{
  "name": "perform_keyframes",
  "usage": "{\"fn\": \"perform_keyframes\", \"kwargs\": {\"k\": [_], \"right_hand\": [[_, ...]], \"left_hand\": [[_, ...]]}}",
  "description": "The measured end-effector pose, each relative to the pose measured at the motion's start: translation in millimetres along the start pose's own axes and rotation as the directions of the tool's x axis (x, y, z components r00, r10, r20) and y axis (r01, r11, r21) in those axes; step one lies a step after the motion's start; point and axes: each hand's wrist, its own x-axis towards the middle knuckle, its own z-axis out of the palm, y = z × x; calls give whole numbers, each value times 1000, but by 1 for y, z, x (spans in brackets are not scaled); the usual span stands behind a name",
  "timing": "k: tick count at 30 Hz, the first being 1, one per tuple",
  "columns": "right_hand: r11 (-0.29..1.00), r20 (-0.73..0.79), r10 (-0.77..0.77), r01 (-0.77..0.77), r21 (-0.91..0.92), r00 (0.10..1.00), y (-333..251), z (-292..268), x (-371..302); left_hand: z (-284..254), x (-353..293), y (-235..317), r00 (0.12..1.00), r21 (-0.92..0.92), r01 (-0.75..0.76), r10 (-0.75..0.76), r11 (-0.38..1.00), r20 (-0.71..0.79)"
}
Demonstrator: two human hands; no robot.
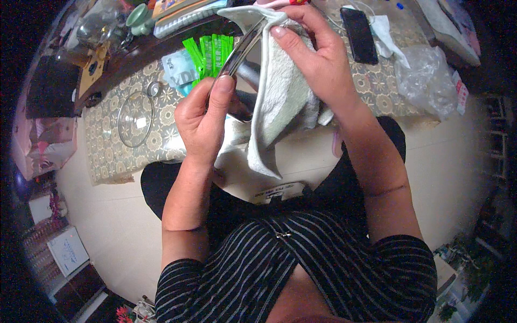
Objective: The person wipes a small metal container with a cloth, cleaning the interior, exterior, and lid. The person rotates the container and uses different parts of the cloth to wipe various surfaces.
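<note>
My left hand [204, 116] grips the rim of a shiny, steel-looking bowl [249, 74], thumb on top and fingers curled behind. The bowl is tilted on its side above the table edge, and much of it is hidden. A white towel [285, 81] drapes over its right side and hangs down below it. My right hand [328, 67] pinches the towel against the upper rim, with the thumb in front and the other fingers behind the cloth. To the left, a round clear glass lid or dish [134, 119] lies on the patterned tablecloth [102, 140].
Green stick packets [210, 54] and a pale blue packet [180, 70] lie behind my left hand. A small round metal piece [154, 89] sits near the glass. Rightward are a black phone [359, 35], a tissue [385, 37] and a crumpled clear plastic bag [428, 78].
</note>
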Motion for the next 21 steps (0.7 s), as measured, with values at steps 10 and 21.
{"fn": "perform_keyframes", "kwargs": {"k": [10,21], "right_hand": [[873,107,-326,342,-347,939,-26,15,-22],[952,30,-260,261,-161,965,-9,6,-10]], "left_hand": [[0,0,7,998,67,26,-23,997,-56],[-7,0,-3,1000,-85,-11,12,996,4]]}}
